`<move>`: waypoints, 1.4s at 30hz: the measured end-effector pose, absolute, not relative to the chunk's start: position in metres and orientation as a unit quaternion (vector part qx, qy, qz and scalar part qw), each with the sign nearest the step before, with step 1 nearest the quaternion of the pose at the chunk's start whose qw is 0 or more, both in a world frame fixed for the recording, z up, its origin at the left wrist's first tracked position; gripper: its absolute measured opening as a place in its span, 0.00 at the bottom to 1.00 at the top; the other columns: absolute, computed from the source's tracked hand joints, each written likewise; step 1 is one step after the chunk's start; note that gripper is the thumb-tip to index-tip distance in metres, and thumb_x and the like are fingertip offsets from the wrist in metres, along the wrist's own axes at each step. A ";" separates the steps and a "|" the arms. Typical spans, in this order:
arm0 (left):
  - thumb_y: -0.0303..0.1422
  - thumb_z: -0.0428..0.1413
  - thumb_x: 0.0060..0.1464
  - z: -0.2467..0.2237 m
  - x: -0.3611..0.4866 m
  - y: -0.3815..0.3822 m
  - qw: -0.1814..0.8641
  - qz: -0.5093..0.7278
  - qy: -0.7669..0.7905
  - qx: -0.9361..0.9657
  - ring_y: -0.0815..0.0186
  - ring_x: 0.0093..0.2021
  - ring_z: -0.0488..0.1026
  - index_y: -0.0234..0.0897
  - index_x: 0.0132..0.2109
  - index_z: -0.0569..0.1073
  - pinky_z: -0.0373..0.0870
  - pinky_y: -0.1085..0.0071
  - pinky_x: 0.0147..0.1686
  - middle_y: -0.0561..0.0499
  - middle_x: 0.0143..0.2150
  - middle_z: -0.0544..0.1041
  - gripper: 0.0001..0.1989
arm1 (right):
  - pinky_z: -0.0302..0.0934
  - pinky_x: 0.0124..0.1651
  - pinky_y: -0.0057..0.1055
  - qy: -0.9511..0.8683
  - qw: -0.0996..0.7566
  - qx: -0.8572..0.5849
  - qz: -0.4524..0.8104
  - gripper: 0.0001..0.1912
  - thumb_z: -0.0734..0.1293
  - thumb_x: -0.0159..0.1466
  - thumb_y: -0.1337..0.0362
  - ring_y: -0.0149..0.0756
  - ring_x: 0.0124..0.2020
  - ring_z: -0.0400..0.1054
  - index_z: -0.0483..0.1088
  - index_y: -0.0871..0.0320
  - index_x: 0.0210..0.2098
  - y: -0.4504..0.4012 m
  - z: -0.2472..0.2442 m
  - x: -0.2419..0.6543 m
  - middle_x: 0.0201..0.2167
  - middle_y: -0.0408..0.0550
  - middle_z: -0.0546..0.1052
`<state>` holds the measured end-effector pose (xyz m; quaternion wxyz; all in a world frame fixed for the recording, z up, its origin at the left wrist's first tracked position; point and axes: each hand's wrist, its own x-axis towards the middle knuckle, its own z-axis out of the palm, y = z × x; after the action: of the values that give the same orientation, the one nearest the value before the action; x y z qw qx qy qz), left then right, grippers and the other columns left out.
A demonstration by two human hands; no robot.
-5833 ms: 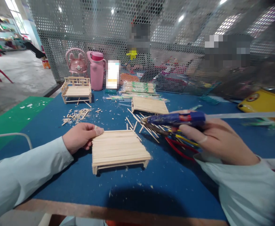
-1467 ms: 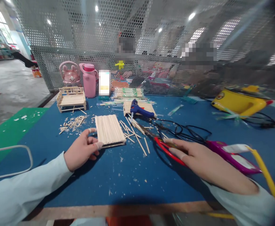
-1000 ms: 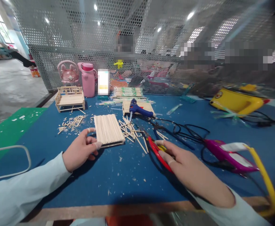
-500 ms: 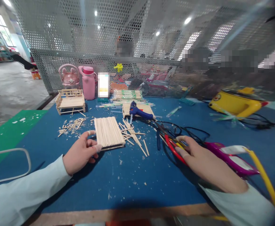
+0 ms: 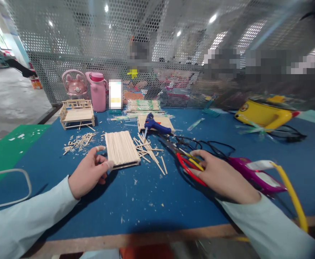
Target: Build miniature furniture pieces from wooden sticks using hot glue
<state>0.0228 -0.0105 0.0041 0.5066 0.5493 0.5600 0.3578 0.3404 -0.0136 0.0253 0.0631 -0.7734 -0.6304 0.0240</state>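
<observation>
Blue covers the table (image 5: 146, 216), and at its near side are the two hands of the person. The right hand (image 5: 224, 176) is curled around the handles of a red tool (image 5: 184, 165), whose tips point away from the body. The left hand (image 5: 87, 174) is about half open; its thumb touches the near left corner of the stick panel (image 5: 122, 149), but I cannot tell if the fingers truly grip. Between panel and tool lie loose sticks (image 5: 149, 146). Here I see a risk: if the tool swept sideways, it could push these sticks against the panel and turn it, should the left fingers not be firm. Behind, a glue gun (image 5: 150, 123) lies on or against a second panel (image 5: 163, 118), I am not sure which, and black cable (image 5: 222, 146) runs near the right hand. A wrist catching this cable could perhaps drag the gun down, and glue could spoil the wood. Farther stand a small bench (image 5: 76, 114) and a pink bottle (image 5: 97, 93).
</observation>
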 end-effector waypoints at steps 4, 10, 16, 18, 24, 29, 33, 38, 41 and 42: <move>0.41 0.51 0.51 0.002 0.021 -0.012 0.318 0.382 0.576 0.649 0.72 0.22 0.62 0.34 0.53 0.57 0.63 0.73 0.21 0.57 0.29 0.62 0.25 | 0.57 0.33 0.35 -0.655 -0.043 -0.754 0.018 0.28 0.60 0.57 0.53 0.52 0.41 0.70 0.57 0.56 0.56 -0.008 0.033 0.314 0.43 0.57 0.75; 0.34 0.49 0.55 0.012 0.033 -0.047 0.151 0.423 0.452 0.770 0.72 0.24 0.62 0.37 0.45 0.64 0.63 0.75 0.25 0.54 0.28 0.66 0.11 | 0.54 0.31 0.32 -0.709 -0.084 -0.701 0.002 0.23 0.58 0.58 0.56 0.48 0.39 0.71 0.62 0.57 0.51 0.007 0.032 0.303 0.40 0.57 0.76; 0.37 0.47 0.56 0.020 0.095 -0.079 0.149 0.170 0.327 0.918 0.64 0.33 0.69 0.39 0.37 0.70 0.67 0.70 0.31 0.50 0.32 0.73 0.10 | 0.54 0.31 0.30 -0.723 -0.070 -0.687 -0.005 0.21 0.60 0.52 0.65 0.45 0.38 0.71 0.68 0.56 0.46 0.015 0.044 0.307 0.39 0.55 0.77; 0.38 0.46 0.56 0.019 0.125 -0.073 0.119 0.130 0.312 0.933 0.61 0.36 0.70 0.37 0.38 0.71 0.69 0.66 0.35 0.48 0.35 0.74 0.12 | 0.56 0.32 0.29 -0.728 -0.068 -0.682 0.008 0.21 0.61 0.52 0.65 0.43 0.39 0.71 0.68 0.55 0.46 0.019 0.058 0.316 0.40 0.53 0.77; 0.38 0.43 0.57 0.007 0.206 -0.019 0.085 0.107 0.326 0.935 0.52 0.58 0.60 0.29 0.55 0.64 0.62 0.54 0.52 0.39 0.59 0.65 0.23 | 0.57 0.32 0.26 -0.742 -0.080 -0.664 0.051 0.23 0.63 0.49 0.65 0.39 0.37 0.71 0.70 0.57 0.46 0.032 0.088 0.340 0.41 0.51 0.77; 0.41 0.44 0.57 0.006 0.233 0.020 0.080 0.104 0.337 0.932 0.49 0.61 0.55 0.28 0.60 0.58 0.53 0.49 0.57 0.37 0.62 0.60 0.28 | 0.56 0.27 0.26 -0.747 -0.075 -0.658 0.061 0.23 0.65 0.47 0.62 0.38 0.32 0.71 0.71 0.56 0.44 0.033 0.085 0.335 0.35 0.49 0.78; 0.44 0.48 0.55 0.009 0.233 0.026 0.075 0.109 0.341 0.931 0.52 0.60 0.57 0.33 0.60 0.59 0.58 0.57 0.55 0.40 0.62 0.61 0.30 | 0.56 0.29 0.26 -0.750 -0.059 -0.655 0.062 0.19 0.64 0.49 0.61 0.38 0.33 0.71 0.72 0.56 0.41 0.028 0.078 0.331 0.36 0.49 0.78; 0.51 0.50 0.51 0.006 0.197 -0.005 0.066 0.064 0.402 0.911 0.45 0.53 0.65 0.18 0.53 0.66 0.65 0.57 0.47 0.28 0.51 0.69 0.37 | 0.58 0.32 0.24 -0.737 -0.034 -0.672 0.056 0.20 0.62 0.51 0.66 0.37 0.36 0.71 0.69 0.56 0.44 0.017 0.060 0.330 0.38 0.49 0.78; 0.57 0.44 0.49 0.001 0.168 -0.023 0.020 0.042 0.429 0.902 0.45 0.55 0.62 0.18 0.55 0.64 0.63 0.56 0.50 0.27 0.53 0.67 0.43 | 0.58 0.34 0.26 -0.724 -0.030 -0.688 0.040 0.22 0.61 0.52 0.68 0.40 0.38 0.72 0.67 0.61 0.47 0.014 0.043 0.326 0.38 0.54 0.78; 0.57 0.42 0.50 0.000 0.160 -0.026 0.010 0.055 0.429 0.902 0.45 0.56 0.61 0.21 0.57 0.63 0.63 0.55 0.49 0.29 0.54 0.67 0.42 | 0.58 0.35 0.27 -0.723 -0.031 -0.690 0.036 0.22 0.61 0.53 0.67 0.41 0.39 0.72 0.67 0.62 0.48 0.015 0.039 0.324 0.38 0.55 0.77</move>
<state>0.1599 -0.0262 0.0003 0.0099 0.9017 0.4287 0.0547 0.3240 0.0151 0.0387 -0.0306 -0.6897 -0.7225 0.0356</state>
